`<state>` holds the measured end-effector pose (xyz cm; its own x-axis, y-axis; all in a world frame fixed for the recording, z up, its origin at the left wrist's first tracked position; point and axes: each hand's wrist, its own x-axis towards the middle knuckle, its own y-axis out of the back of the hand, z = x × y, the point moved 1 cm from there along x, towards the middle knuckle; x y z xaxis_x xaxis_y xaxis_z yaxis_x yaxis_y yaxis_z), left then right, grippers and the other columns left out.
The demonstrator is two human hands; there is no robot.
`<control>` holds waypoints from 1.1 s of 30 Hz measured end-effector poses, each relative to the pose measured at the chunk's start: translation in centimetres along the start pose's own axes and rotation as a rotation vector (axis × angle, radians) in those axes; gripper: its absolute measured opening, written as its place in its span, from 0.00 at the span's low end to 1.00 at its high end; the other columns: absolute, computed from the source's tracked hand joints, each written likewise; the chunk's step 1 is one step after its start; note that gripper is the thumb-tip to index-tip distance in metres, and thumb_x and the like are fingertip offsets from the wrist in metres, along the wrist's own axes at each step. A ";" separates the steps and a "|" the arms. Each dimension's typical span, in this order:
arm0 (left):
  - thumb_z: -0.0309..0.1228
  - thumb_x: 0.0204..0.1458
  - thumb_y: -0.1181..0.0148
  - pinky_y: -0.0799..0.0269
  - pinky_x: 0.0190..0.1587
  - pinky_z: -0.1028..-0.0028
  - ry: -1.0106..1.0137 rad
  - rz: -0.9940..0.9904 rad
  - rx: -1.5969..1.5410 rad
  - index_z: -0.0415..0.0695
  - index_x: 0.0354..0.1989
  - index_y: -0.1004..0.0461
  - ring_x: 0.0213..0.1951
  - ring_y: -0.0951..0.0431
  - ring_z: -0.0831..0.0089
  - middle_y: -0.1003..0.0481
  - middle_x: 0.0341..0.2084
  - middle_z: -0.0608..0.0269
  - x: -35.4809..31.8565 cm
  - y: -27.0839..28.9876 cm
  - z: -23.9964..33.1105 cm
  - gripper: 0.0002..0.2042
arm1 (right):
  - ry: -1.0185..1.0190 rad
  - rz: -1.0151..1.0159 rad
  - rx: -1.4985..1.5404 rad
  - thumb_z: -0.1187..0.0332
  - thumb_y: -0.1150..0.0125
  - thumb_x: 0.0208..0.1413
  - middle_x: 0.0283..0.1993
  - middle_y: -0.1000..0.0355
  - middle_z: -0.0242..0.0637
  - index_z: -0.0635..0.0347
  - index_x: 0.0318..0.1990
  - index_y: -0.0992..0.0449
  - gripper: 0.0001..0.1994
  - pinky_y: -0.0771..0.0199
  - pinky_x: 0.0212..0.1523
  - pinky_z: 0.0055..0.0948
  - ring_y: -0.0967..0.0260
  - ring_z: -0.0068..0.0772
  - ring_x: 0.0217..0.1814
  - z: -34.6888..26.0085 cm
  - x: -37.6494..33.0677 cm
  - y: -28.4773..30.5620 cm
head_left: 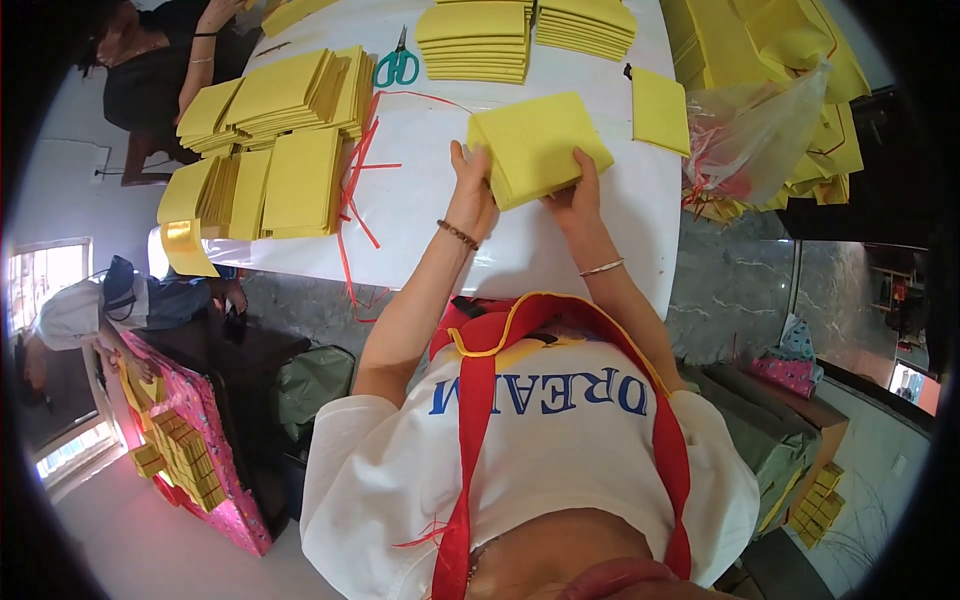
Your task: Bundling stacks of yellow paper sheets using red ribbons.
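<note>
Between my two hands, over the white table, is a thick stack of yellow sheets, slightly tilted. My left hand grips its left side, with the fingers partly hidden. At the near right corner, my right hand has its thumb over the top and its other fingers underneath. Loose red strips lie to the left of my left hand. Beyond them rest teal-handled scissors, blades pointing away from me.
Yellow stacks line the table's left side, and more yellow stacks stand at the far side. A single yellow piece lies at the right edge beside a clear plastic bag. One person sits far left; another works at a pink-covered table.
</note>
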<state>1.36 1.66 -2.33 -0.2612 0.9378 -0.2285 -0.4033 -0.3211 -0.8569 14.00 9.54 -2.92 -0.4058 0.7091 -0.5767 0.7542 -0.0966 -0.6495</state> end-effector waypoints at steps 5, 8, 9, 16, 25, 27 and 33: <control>0.24 0.39 0.38 0.32 0.47 0.62 -0.038 0.301 0.377 0.40 0.60 0.71 0.51 0.36 0.58 0.44 0.51 0.45 0.9 -3.0 1.1 0.47 | 0.113 0.011 0.005 0.52 0.39 0.43 0.48 0.39 0.31 0.52 0.50 0.37 0.27 0.37 0.49 0.36 0.41 0.29 0.50 0.5 -0.6 -0.1; 0.22 0.38 0.40 0.30 0.44 0.63 0.013 0.229 0.374 0.41 0.60 0.66 0.46 0.32 0.58 0.41 0.48 0.45 1.8 -1.1 1.7 0.44 | 0.087 -0.026 0.015 0.50 0.38 0.42 0.49 0.42 0.31 0.51 0.50 0.38 0.28 0.39 0.48 0.33 0.45 0.28 0.51 0.3 -2.3 0.0; 0.22 0.38 0.40 0.30 0.44 0.63 0.014 0.226 0.373 0.41 0.60 0.66 0.46 0.32 0.58 0.41 0.48 0.45 2.0 -1.0 1.9 0.44 | 0.090 -0.025 0.015 0.50 0.38 0.42 0.49 0.42 0.31 0.51 0.50 0.38 0.28 0.39 0.48 0.33 0.45 0.28 0.51 0.2 -2.5 0.6; 0.24 0.38 0.41 0.28 0.43 0.65 0.107 0.119 0.417 0.37 0.58 0.57 0.45 0.30 0.61 0.38 0.46 0.47 3.1 0.3 2.6 0.39 | -0.019 0.014 -0.122 0.50 0.42 0.45 0.47 0.43 0.30 0.49 0.47 0.36 0.24 0.45 0.46 0.33 0.45 0.31 0.45 -2.4 -4.6 2.9; 0.23 0.39 0.41 0.29 0.43 0.68 0.126 0.082 0.499 0.36 0.58 0.57 0.45 0.30 0.63 0.37 0.46 0.49 0.7 1.5 3.7 0.38 | -0.092 -0.043 -0.292 0.55 0.48 0.49 0.41 0.37 0.26 0.48 0.42 0.34 0.15 0.46 0.44 0.28 0.43 0.24 0.42 0.1 -6.8 4.5; 0.22 0.39 0.41 0.30 0.45 0.69 0.163 0.077 0.486 0.36 0.58 0.57 0.46 0.31 0.64 0.37 0.46 0.51 0.3 1.3 4.0 0.38 | -0.110 -0.054 -0.304 0.55 0.48 0.49 0.41 0.37 0.26 0.48 0.42 0.34 0.15 0.46 0.44 0.28 0.43 0.24 0.42 0.6 -7.0 4.5; 0.21 0.40 0.43 0.31 0.47 0.71 0.137 0.052 0.522 0.34 0.57 0.53 0.47 0.31 0.65 0.38 0.49 0.51 -0.1 2.7 3.7 0.34 | -0.040 0.033 -0.492 0.53 0.50 0.49 0.41 0.37 0.27 0.49 0.43 0.35 0.17 0.46 0.43 0.29 0.42 0.25 0.44 0.6 -7.4 4.2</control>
<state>-2.96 0.24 -2.93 -0.1900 0.9162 -0.3528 -0.7839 -0.3579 -0.5074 19.88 3.43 -1.73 -0.3897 0.6827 -0.6181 0.9174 0.2292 -0.3252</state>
